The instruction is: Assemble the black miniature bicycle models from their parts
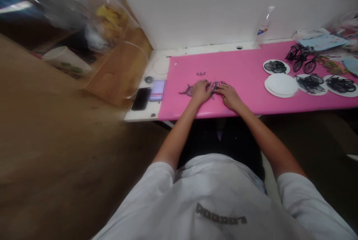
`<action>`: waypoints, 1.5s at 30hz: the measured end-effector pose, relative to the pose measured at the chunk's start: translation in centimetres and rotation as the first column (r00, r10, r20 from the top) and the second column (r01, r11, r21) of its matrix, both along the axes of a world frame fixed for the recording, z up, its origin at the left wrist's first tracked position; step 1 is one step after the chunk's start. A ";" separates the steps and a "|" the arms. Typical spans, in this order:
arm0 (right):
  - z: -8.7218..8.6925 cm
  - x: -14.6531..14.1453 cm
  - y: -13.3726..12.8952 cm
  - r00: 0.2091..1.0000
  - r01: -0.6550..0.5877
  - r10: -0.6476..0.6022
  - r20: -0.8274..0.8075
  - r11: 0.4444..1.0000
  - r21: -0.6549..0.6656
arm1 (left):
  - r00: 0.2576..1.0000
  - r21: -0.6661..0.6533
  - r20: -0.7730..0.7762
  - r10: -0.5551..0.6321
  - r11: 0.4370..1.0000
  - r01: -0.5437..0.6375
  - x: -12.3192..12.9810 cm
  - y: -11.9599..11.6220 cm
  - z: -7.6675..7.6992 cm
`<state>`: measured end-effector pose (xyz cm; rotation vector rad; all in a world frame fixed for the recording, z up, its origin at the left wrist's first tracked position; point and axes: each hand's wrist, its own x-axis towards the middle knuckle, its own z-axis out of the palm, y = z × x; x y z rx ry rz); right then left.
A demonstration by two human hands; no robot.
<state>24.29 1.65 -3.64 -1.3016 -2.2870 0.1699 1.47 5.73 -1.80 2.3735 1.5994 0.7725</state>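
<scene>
Over the pink table cover (237,68), my left hand (201,90) and my right hand (228,95) come close together with bent fingers. Both pinch at a small dark model bicycle part (214,84), partly hidden by the fingertips; its exact shape is too blurred to make out. A dark part with a round wheel-like piece (190,90) lies just left of my left hand. Near my right fingertips there is a thin dark ring (222,82). Farther back lies another tiny dark piece (200,73).
On the right are small black model bicycles (302,59), white plates (282,84) and plates of black parts (310,83). A clear bottle (264,27) stands against the white wall. Left, a black phone (140,99) lies near the table's edge, with a cable (159,71) behind.
</scene>
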 end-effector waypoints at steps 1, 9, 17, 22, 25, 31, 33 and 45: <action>0.1 0.0 -0.1 1.000 0.009 -0.009 -0.003 1.000 -0.007 | 0.999 -0.002 0.001 -0.040 0.999 0.040 0.0 0.0 0.1; 1.2 -0.9 -1.8 0.970 0.242 -0.239 0.050 0.967 -0.074 | 1.000 -0.009 0.020 0.020 1.000 -0.020 0.4 -0.5 0.4; 1.2 -1.1 -2.1 0.954 0.300 -0.301 0.002 0.953 -0.027 | 0.949 0.018 0.253 0.187 0.980 -0.198 0.1 -1.4 1.4; 1.2 -1.1 -2.0 0.953 0.304 -0.304 0.003 0.951 -0.054 | 0.859 0.062 0.336 0.386 0.901 -0.429 -1.1 -0.2 3.9; 1.0 -1.1 -1.9 0.951 0.309 -0.309 0.002 0.949 -0.055 | 0.895 0.000 0.218 0.388 0.918 -0.398 -2.9 1.2 5.6; 0.7 -1.0 -1.8 0.953 0.303 -0.303 0.005 0.952 -0.030 | 0.935 -0.115 0.067 0.349 0.933 -0.341 -7.4 0.0 5.2; 0.6 -0.9 -1.8 0.953 0.304 -0.303 0.010 0.952 -0.025 | 0.929 -0.083 0.053 0.366 0.929 -0.361 -8.3 -1.5 3.9; 0.1 -0.1 -1.4 0.960 0.280 -0.278 -0.040 0.960 0.034 | 0.944 0.118 0.153 0.291 0.943 -0.310 -8.3 -4.7 0.9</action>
